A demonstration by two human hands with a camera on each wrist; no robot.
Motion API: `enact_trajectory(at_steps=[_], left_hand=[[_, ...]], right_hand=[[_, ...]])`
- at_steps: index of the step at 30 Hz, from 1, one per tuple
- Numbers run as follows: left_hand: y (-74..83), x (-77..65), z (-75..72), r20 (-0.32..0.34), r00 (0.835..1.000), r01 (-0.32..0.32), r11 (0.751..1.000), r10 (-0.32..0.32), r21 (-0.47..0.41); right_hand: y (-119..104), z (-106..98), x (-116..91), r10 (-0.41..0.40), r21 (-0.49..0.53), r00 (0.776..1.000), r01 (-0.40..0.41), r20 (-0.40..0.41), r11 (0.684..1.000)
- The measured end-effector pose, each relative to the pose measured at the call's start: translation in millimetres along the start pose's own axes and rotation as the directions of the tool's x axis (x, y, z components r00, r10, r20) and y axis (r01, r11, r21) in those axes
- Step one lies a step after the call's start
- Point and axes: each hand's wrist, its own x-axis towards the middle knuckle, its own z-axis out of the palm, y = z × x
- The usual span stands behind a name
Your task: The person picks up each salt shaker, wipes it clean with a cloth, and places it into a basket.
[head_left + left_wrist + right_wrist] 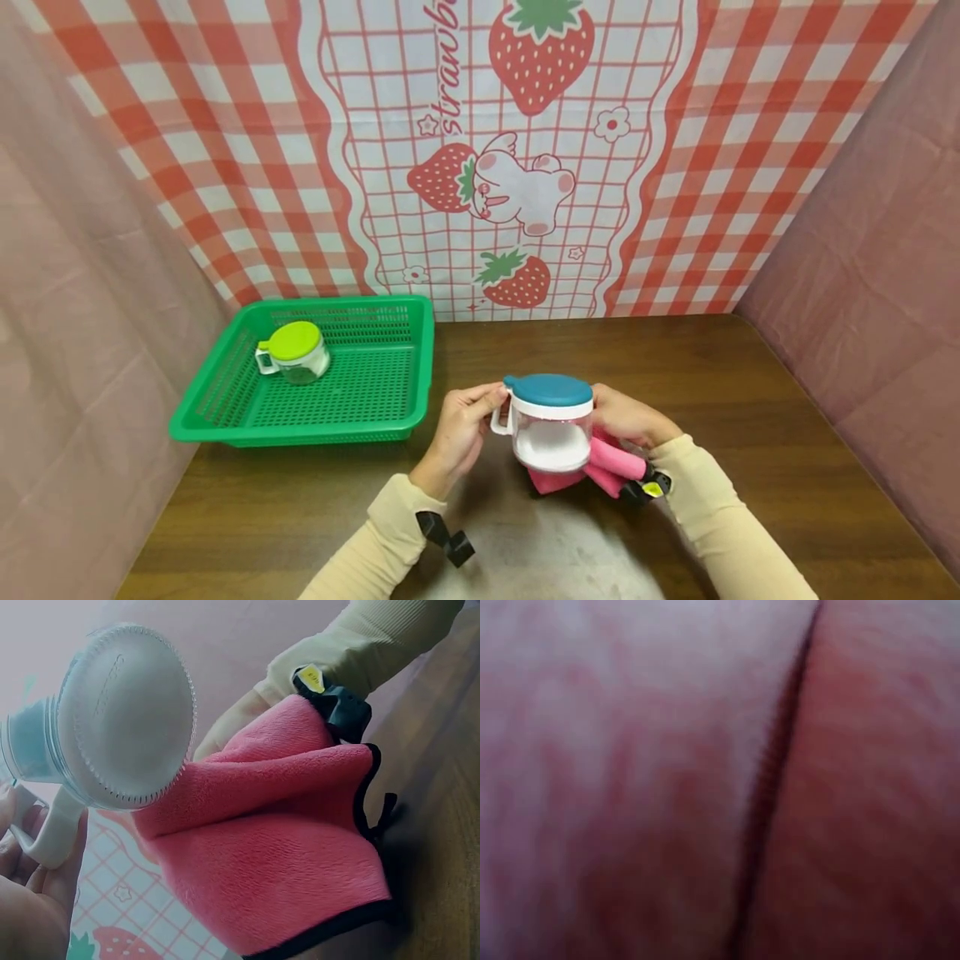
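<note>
A clear seasoning jar (551,433) with a blue lid and white handle is held up over the table. My left hand (460,425) grips its handle; the left wrist view shows the jar's round base (127,716) and fingers about the handle (56,829). On the jar's other side, my right hand (628,415) holds a pink cloth (617,460) with black edging against the jar. Those fingertips are hidden behind jar and cloth. Folds of the cloth (270,855) hang down, and blurred pink cloth (870,787) fills the right wrist view.
At the left stands a green plastic basket (300,435). A similar jar with a lime-green lid (294,342) sits inside it. The brown wooden table (750,417) meets a strawberry-print curtain (525,167) at the back, with pink cloth walls at both sides.
</note>
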Motion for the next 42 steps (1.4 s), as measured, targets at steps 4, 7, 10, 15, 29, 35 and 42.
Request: enact_trajectory(at_steps=[4,7,10,15,29,35,42], left_hand=[[2.0,1.2,-0.9,-0.05,0.999,0.01,1.0,-0.011,-0.028],[4.0,1.9,-0.9,-0.086,0.996,0.01,1.0,-0.011,-0.02],[5.4,2.5,-1.1,-0.106,0.994,0.006,1.0,-0.006,-0.002],[6.2,3.5,-2.6,-0.13,0.991,0.009,1.0,-0.009,-0.001],[3.0,5.2,-7.1,-0.126,0.992,0.024,0.999,-0.029,-0.039],[0.4,3.6,-6.0,-0.068,0.997,0.041,0.998,-0.044,-0.045],[-2.0,1.6,-1.5,-0.023,1.0,0.016,1.0,-0.017,-0.019]], right_hand=[[-1.1,-7.7,-5.4,-0.003,-0.007,0.998,0.002,-0.068,1.0],[-2.8,-12.2,-9.1,-0.002,0.089,0.994,0.012,-0.108,0.996],[-4.4,-14.6,-11.9,-0.025,0.191,0.989,0.054,-0.148,0.98],[-8.7,-14.1,-15.1,-0.107,0.248,0.978,0.15,-0.178,0.957],[-25.1,0.6,-11.0,-0.07,0.17,0.964,0.116,-0.255,0.979],[-18.0,1.6,-8.4,-0.069,0.137,0.965,0.106,-0.254,0.985],[-12.9,4.8,-2.8,-0.03,0.077,0.969,0.051,-0.244,0.996]])
